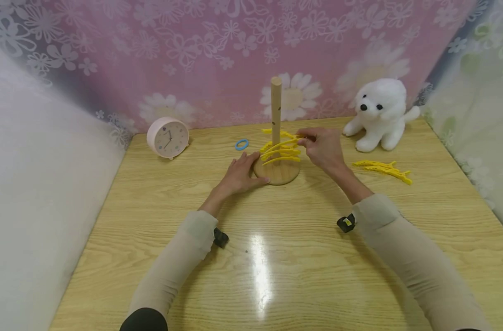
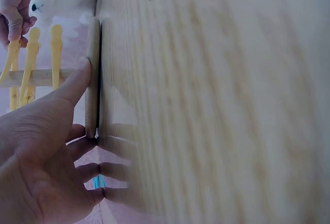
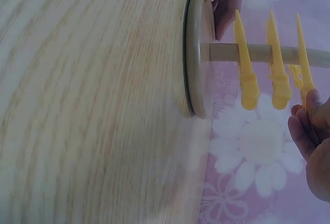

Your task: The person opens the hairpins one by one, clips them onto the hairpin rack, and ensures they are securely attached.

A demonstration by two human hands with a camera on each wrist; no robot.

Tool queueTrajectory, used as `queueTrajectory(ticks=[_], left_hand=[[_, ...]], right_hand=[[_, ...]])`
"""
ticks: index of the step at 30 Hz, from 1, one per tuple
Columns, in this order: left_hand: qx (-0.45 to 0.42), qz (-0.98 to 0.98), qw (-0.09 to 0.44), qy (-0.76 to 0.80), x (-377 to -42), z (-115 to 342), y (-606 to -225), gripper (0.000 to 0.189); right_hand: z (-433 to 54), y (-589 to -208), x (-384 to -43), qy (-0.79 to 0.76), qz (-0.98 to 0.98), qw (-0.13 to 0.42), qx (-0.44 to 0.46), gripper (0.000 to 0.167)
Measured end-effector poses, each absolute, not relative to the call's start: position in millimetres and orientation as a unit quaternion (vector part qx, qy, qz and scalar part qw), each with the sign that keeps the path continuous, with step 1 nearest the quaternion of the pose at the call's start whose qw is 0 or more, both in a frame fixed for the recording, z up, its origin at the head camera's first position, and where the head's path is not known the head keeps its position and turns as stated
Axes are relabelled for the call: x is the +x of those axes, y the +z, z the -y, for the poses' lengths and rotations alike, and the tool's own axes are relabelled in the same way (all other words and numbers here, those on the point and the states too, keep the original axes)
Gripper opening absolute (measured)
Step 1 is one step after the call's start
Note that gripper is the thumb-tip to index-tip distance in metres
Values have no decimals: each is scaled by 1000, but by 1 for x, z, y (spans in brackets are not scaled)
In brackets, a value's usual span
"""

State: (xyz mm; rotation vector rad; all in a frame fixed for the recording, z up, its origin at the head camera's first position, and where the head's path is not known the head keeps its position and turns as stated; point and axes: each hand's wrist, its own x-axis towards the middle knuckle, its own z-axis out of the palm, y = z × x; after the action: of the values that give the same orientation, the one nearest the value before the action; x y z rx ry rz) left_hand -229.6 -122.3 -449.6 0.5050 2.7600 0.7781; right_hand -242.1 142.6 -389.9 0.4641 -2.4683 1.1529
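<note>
A wooden stand with an upright post and a round base stands towards the back of the table. My left hand holds that base at its left side, thumb on the near edge and the fingers spread along the rim. Yellow alligator hair clips sit one above another across the post; a lower clip and the lowest clip are free of my hands. The fingers of my right hand pinch the end of the uppermost clip, which lies against the post.
Loose yellow hair clips lie on the table at the right, in front of a white plush dog. A blue ring lies left of the stand. Further left stands a pink alarm clock. A flowered curtain hangs behind.
</note>
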Motion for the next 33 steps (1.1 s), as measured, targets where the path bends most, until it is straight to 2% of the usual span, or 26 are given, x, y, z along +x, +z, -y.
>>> queueTrajectory(ticks=[33], left_hand=[[173,-942,113,265,-229,122,-448,94]], right_hand=[[-135,-396,-243,411,857,222,217,15]])
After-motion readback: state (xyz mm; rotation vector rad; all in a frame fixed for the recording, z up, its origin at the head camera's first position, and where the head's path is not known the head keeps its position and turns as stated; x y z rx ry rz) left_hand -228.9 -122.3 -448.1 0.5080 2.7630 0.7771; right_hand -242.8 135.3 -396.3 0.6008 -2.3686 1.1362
